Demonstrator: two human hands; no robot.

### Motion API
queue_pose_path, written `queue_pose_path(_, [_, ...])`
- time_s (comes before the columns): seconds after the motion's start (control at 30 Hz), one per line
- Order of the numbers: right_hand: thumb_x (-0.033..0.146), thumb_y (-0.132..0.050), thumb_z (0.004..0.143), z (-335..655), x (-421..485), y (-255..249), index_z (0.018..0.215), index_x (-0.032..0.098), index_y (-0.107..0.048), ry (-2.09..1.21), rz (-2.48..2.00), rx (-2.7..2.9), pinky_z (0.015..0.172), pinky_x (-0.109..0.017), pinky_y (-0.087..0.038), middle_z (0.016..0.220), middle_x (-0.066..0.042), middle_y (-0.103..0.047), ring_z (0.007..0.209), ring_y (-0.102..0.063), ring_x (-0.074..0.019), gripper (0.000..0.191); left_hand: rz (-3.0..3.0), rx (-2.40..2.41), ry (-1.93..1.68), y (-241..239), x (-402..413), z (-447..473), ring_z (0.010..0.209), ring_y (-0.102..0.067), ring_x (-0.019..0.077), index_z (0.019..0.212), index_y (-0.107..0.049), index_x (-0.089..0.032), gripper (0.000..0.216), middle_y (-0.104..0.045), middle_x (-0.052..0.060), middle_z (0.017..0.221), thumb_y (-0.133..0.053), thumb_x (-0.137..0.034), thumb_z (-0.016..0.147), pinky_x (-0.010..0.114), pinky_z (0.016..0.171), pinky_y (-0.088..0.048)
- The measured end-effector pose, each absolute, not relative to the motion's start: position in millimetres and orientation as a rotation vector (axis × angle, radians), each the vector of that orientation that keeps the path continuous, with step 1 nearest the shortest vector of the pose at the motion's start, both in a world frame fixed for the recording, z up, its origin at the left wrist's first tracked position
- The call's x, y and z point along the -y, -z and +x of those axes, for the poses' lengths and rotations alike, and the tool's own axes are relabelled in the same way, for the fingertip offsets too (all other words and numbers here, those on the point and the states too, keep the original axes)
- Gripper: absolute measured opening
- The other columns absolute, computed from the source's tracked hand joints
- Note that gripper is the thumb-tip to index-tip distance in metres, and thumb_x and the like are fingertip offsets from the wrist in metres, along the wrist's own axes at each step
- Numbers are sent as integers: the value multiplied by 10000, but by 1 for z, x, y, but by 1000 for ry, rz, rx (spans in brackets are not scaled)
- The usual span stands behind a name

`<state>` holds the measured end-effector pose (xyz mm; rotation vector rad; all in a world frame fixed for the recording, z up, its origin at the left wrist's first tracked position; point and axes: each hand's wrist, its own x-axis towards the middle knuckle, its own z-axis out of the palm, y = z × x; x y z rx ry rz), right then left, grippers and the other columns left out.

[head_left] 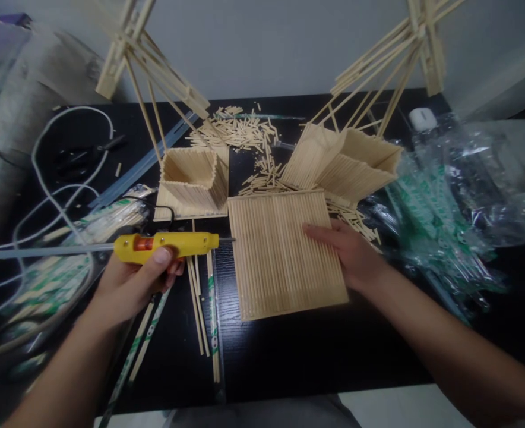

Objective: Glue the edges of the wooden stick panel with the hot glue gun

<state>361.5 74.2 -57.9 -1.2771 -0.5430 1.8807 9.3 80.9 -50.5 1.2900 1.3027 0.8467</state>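
Observation:
My left hand (144, 276) is closed around a yellow soldering-iron-shaped glue gun (168, 245), a long pale stick running out of its back. The metal tip points right and lies at the left edge of a square panel (284, 255) made of wooden sticks side by side. My right hand (349, 249) grips that panel by its right edge, thumb on the front face and the other fingers hidden behind. Behind it stand a stick-built box on a base (193, 199) at left and a tilted stick-built box (356, 163) at right, each near a thin stick frame.
Cut stick pieces (244, 131) lie heaped at the back. Scissors (84, 157) and a white cable (51, 196) are at left. Packaged sticks (213, 321) lie in front, and crumpled plastic wrappers (445, 214) cover the right side of the black table (289, 356).

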Motion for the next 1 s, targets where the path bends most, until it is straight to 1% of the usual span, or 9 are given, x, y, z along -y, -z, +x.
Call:
queue_pose_path(0.1, [475, -1091, 721, 360, -74, 57, 877, 214, -850, -1899, -1260, 531, 899, -481, -667, 950, -100, -889, 921, -854, -331, 388, 1265, -1316, -854, 54, -81, 7, 490, -584, 178, 660, -689, -236, 637, -678, 43, 603, -855, -812, 876, 280, 387, -458])
queue_pose_path(0.2, [440, -1083, 720, 360, -73, 57, 889, 217, -851, -1915, -1267, 530, 900, -492, -659, 958, -102, -890, 922, -855, -338, 363, 1242, -1315, -864, 57, -80, 4, 522, -600, 189, 685, -693, -236, 601, -691, 47, 626, -853, -773, 902, 288, 402, -459])
queue_pose_path(0.27, [450, -1078, 728, 360, -73, 57, 898, 221, -853, -1921, -1268, 534, 899, -494, -659, 954, -98, -890, 923, -856, -339, 363, 1229, -1302, -891, 58, -80, 3, 537, -608, 186, 687, -687, -233, 602, -690, 42, 636, -863, -766, 904, 281, 413, -461])
queue_pose_path(0.4, [473, -1082, 733, 360, -72, 58, 883, 228, -859, -1929, -1253, 549, 862, -451, -665, 925, -77, -888, 882, -852, -306, 364, 1220, -1291, -917, 61, -79, 1, 552, -605, 169, 702, -697, -218, 604, -677, 29, 660, -861, -756, 922, 261, 431, -477])
queue_pose_path(0.53, [485, -1097, 714, 361, -72, 59, 864, 217, -865, -1952, -1230, 547, 806, -411, -660, 906, -81, -887, 824, -841, -279, 385, 1247, -1283, -971, 68, -78, -2, 552, -592, 167, 727, -700, -211, 597, -653, 25, 672, -825, -747, 959, 255, 424, -485])
queue_pose_path(0.63, [459, -1115, 680, 360, -73, 60, 828, 205, -859, -1967, -1218, 548, 789, -395, -656, 892, -86, -883, 812, -836, -273, 390, 1263, -1275, -1010, 72, -79, -4, 548, -593, 170, 730, -689, -214, 591, -620, 17, 661, -827, -740, 960, 247, 404, -478])
queue_pose_path(0.73, [422, -1119, 664, 360, -73, 60, 803, 209, -855, -1984, -1203, 552, 787, -384, -655, 877, -75, -878, 807, -834, -264, 367, 1262, -1272, -1013, 71, -79, -4, 551, -605, 169, 743, -693, -214, 577, -624, 18, 664, -833, -727, 964, 238, 407, -489])
queue_pose_path(0.87, [459, -1104, 706, 360, -71, 59, 825, 211, -868, -2002, -1186, 567, 800, -387, -656, 899, -81, -887, 816, -839, -264, 363, 1264, -1292, -1063, 69, -78, -4, 531, -610, 164, 765, -698, -220, 560, -645, 14, 657, -860, -726, 941, 226, 391, -485])
queue_pose_path(1.0, [495, -1091, 739, 361, -71, 59, 870, 207, -878, -2000, -1201, 589, 836, -407, -658, 926, -90, -893, 845, -848, -274, 382, 1271, -1339, -1053, 72, -77, -7, 509, -610, 157, 790, -701, -219, 547, -675, 18, 670, -842, -721, 957, 231, 389, -493])
